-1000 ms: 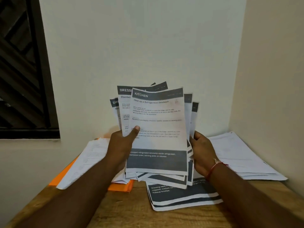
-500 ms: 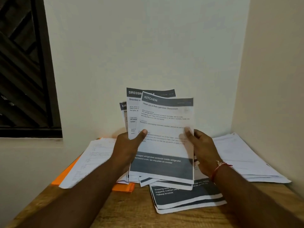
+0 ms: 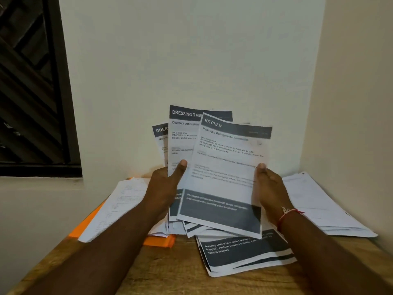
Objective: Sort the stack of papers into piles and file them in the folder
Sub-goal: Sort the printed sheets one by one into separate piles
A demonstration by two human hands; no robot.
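Between our hands: KITCHEN sheet (image 3: 223,177), our right hand (image 3: 270,192) pinching its right edge.
Left grip: our left hand (image 3: 165,188) curled round the fanned stack (image 3: 182,145), held above the table (image 3: 170,273).
Handling: light, limp, slippery; we judge an edge pinch best.
Change: sheet has slid right, tilting off the stack.
Below: orange folder (image 3: 158,241) under one pile (image 3: 114,207).

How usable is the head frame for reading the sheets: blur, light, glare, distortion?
Head view: dim, warm, even light, no glare on paper; the KITCHEN sheet header reads, its body text is smeared, likely motion blur; the DRESSING TABLE sheet header behind is sharper; the window at left is near black; wide-angle lean shows at the window frame and right wall corner.
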